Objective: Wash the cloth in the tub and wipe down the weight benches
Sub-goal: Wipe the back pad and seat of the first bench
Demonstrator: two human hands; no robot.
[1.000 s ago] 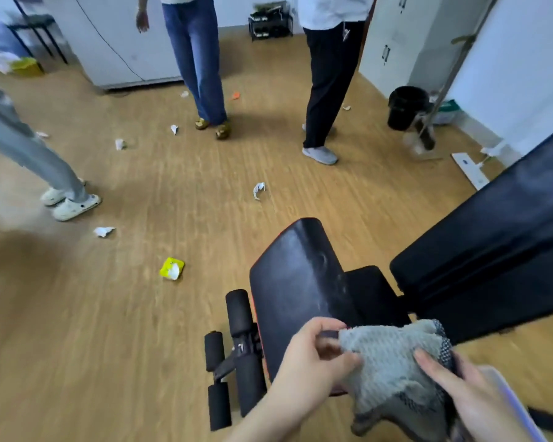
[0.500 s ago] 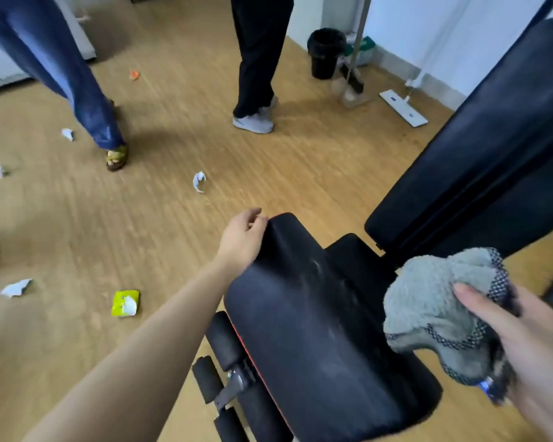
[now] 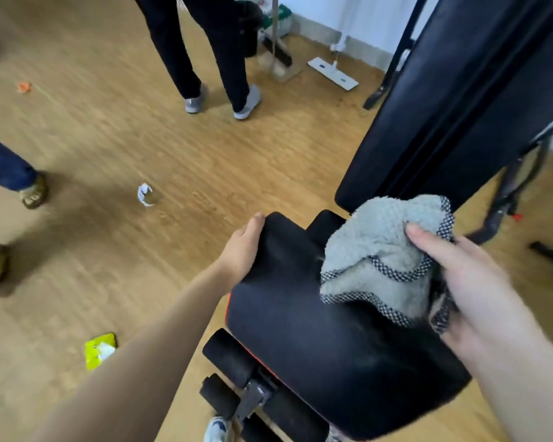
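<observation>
Over the bench seat pad (image 3: 316, 339), head view: I log my right hand (image 3: 470, 282) holding the bunched grey cloth (image 3: 377, 250), thumb pinching it from above; contact with the pad unclear. At the pad's far left corner, my left hand (image 3: 241, 247) grips the edge. The backrest (image 3: 444, 100) rises behind the pad.
</observation>
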